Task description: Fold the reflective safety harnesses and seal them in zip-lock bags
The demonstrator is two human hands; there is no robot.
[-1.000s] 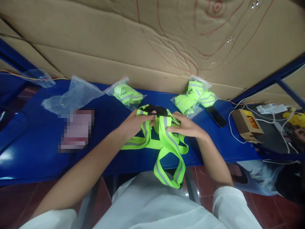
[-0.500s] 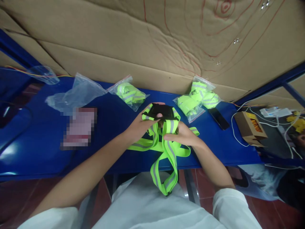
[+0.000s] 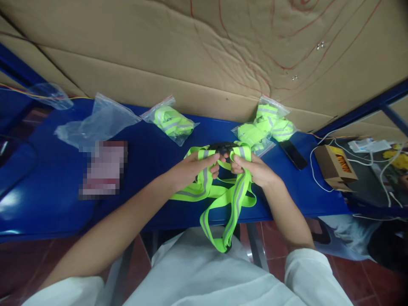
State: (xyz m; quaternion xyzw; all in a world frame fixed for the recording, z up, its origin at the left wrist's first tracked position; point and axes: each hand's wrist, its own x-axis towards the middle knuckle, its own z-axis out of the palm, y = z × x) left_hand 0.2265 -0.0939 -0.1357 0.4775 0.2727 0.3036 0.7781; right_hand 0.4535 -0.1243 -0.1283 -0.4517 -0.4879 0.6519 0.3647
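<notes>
A neon yellow-green reflective strap harness (image 3: pixel 236 199) with grey stripes hangs between my hands over the table's front edge. My left hand (image 3: pixel 204 165) is closed on one of its straps, thumb on top. My right hand (image 3: pixel 247 168) pinches another strap at the right. Between and just beyond the hands is the harness's black piece (image 3: pixel 223 147), partly hidden by straps and fingers. A long loop drops below the hands towards my lap, with a small black fitting at its bottom.
On the blue table (image 3: pixel 153 161) lie a bagged strap bundle (image 3: pixel 174 123), more bagged bundles (image 3: pixel 266 127), a black phone (image 3: pixel 293 155), a clear plastic bag (image 3: pixel 102 117) and a blurred-out flat item (image 3: pixel 105 170). An open cardboard box (image 3: pixel 336 168) and white cables stand right. A cardboard wall rises behind.
The black piece has tipped away and now shows edge-on. My left hand has moved from it to the left strap, and both hands now hold straps side by side.
</notes>
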